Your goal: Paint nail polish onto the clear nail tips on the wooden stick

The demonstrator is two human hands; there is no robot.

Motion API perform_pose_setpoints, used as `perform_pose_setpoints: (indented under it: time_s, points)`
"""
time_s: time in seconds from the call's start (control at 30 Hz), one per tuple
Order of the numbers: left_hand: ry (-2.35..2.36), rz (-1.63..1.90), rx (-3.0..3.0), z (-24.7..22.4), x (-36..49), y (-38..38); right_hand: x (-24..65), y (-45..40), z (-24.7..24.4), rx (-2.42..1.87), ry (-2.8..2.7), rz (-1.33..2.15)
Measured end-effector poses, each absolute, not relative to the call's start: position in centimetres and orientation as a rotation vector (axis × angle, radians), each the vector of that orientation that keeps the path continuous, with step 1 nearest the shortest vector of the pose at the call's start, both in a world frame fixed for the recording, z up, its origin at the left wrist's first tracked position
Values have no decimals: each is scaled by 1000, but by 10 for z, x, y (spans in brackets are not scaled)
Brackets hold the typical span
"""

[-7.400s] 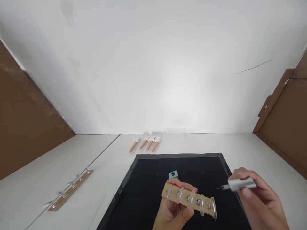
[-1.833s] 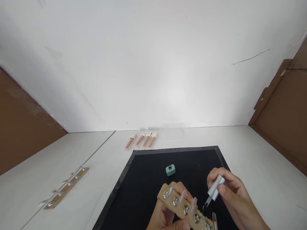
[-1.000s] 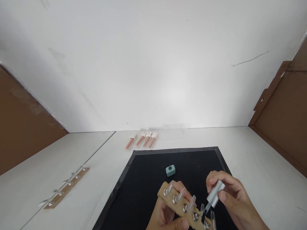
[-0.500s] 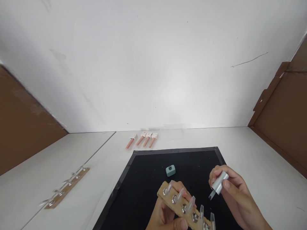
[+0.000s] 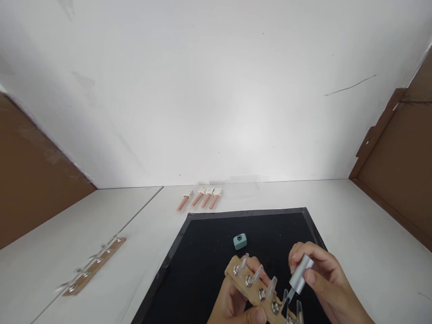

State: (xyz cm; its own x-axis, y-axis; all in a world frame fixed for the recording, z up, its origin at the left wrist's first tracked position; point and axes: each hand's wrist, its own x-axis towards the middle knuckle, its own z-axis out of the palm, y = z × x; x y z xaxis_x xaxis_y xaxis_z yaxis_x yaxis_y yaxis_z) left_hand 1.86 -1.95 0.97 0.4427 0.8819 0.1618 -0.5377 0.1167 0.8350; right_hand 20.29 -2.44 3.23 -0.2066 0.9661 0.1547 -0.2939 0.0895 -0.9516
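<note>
My left hand point(image 5: 232, 301) grips a tan nail-tip stand point(image 5: 251, 291), which slants down to the right and runs off the bottom edge. Several clear false nails point(image 5: 272, 285) stick up from its round metal mounts. Between the thumb and fingers of my right hand point(image 5: 320, 279) is a nail polish brush with a silver cap point(image 5: 301, 273). Its dark bristle end is at one of the clear nails near the lower right of the stand; whether it touches, I cannot tell. Beyond the stand sits an uncapped teal polish bottle point(image 5: 240, 241) on the black mat point(image 5: 202, 252).
A second stand point(image 5: 96, 266) with clear nails lies on the white table at left. Several pink-handled bottles with white ends point(image 5: 208, 197) lie behind the mat. A white wall point(image 5: 216, 99) rises at the back, with brown cardboard panels point(image 5: 401, 166) at both sides.
My right hand has moved down and left, bringing the brush from beside the stand to one of its nails. The stand in my left hand has shifted slightly right.
</note>
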Motion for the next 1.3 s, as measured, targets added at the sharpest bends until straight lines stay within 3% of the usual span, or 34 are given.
perform_pose_setpoints:
  time_s: [0.47, 0.8, 1.3]
  points:
    - [385, 1092, 956, 4, 14, -22, 202, -25, 31, -946, -1037, 1232]
    - [579, 1080, 944, 16, 17, -24, 200, -25, 34, -757, -1146, 1398]
    - [514, 1082, 1014, 8, 18, -23, 200, -25, 34, -1022, -1103, 1168]
